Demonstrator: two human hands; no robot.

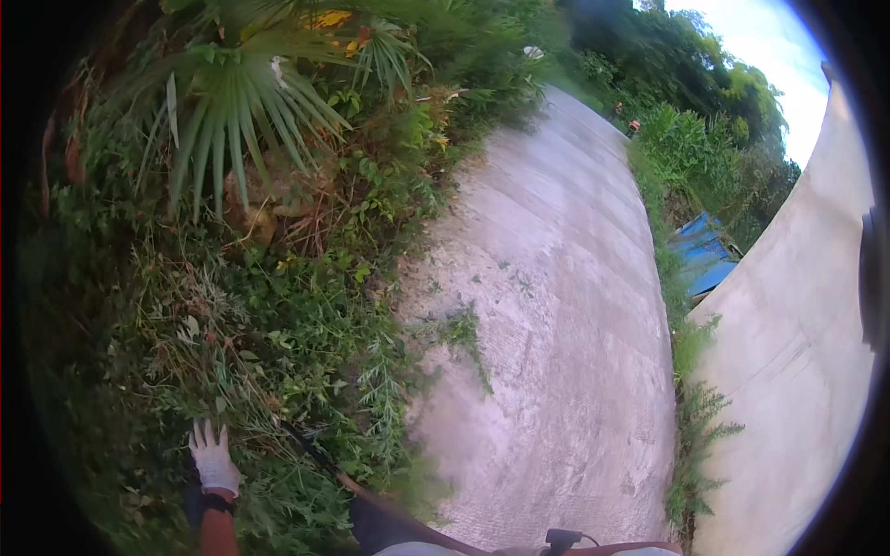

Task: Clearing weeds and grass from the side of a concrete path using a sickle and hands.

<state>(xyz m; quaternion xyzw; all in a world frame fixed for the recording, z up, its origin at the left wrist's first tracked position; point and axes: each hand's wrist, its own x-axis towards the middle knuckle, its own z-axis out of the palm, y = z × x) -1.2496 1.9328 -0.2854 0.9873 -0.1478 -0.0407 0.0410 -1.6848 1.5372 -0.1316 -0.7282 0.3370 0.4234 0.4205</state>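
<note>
My left hand (pixel 214 459), in a white glove with a dark band at the wrist, is spread over the green weeds (pixel 278 347) at the lower left. Its fingers are apart, with nothing visible between them. A long-handled tool (pixel 379 500) reaches from the bottom edge into the weeds, to the right of this hand. Its far part is dark and slim, and its tip lies among stems. The handle looks brown. My right hand is out of view, so its grip on the tool cannot be seen. Cut or loose greenery (pixel 462 333) lies on the concrete path.
A pale concrete path (pixel 556 313) runs upward through the middle. Fan palm leaves (pixel 240 118) and rocks (pixel 257 208) stand at the upper left. Along the right run a pale concrete wall (pixel 786 347) and a strip of weeds (pixel 695 431). A blue sheet (pixel 702 254) lies beyond.
</note>
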